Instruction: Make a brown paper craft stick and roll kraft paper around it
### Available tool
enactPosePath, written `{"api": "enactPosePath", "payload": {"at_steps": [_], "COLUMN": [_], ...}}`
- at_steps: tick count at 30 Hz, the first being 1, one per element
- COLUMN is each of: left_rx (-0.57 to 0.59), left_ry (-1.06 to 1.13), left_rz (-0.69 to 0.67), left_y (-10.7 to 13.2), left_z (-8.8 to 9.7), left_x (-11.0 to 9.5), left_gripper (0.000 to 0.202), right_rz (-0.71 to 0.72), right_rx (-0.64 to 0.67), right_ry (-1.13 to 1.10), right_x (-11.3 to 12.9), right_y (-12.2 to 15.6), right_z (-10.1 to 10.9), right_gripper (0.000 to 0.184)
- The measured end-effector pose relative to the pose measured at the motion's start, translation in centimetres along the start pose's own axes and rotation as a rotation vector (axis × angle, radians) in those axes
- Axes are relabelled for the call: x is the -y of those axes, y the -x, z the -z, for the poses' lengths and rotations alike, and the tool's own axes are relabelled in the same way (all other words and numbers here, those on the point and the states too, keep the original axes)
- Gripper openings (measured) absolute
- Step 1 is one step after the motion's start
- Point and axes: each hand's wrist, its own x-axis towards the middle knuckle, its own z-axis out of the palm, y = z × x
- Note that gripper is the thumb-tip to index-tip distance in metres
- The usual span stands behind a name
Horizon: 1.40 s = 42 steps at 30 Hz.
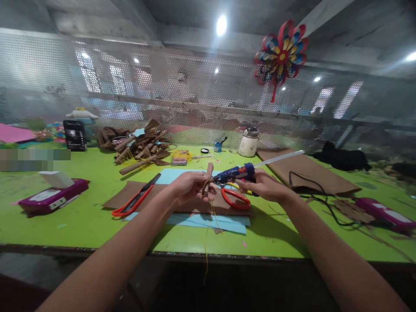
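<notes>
My left hand (190, 187) is closed around a small folded piece of brown paper (208, 178), held upright above the table, with yellow threads hanging from it. My right hand (265, 186) grips a blue glue gun (235, 173) with a white glue stick (279, 159) jutting out behind. The gun's nozzle points left and touches the brown piece. Red-handled scissors (235, 198) lie under the hands on brown card (136, 193) and light blue sheets (208, 222).
A red utility knife (136, 200) lies left of the hands. Purple wet-wipe packs sit far left (52, 197) and far right (385, 213). A heap of brown paper rolls (143, 149), a white jar (248, 142), a black cord (320, 195) and a perforated screen (182, 86) stand behind.
</notes>
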Motion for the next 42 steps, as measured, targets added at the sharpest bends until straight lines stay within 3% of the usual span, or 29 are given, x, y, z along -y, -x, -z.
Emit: {"api": "enactPosePath", "payload": {"at_steps": [13,26,36,42], "left_rx": [0.043,0.013,0.034,0.005], "left_ry": [0.041,0.14,0.092,0.067], "left_rz": [-0.011,0.012,-0.025,0.006], "left_y": [-0.4,-0.3,-0.2,-0.1], "left_z": [0.8,0.5,0.6,0.3], "left_x": [0.5,0.2,0.3,0.1], "left_gripper": [0.023,0.014,0.013,0.016], "right_rz": [-0.032,0.06,0.018,0.089], "right_rx": [-0.064,0.045,-0.007,0.035], "right_ry": [0.003,-0.016,-0.042,-0.043], "right_x": [-1.0,-0.3,0.0,0.3], "right_y": [-0.1,0.2,0.3,0.2], "right_z": [0.2,0.1,0.0,-0.2], "right_gripper": [0.037,0.037,0.035,0.032]}}
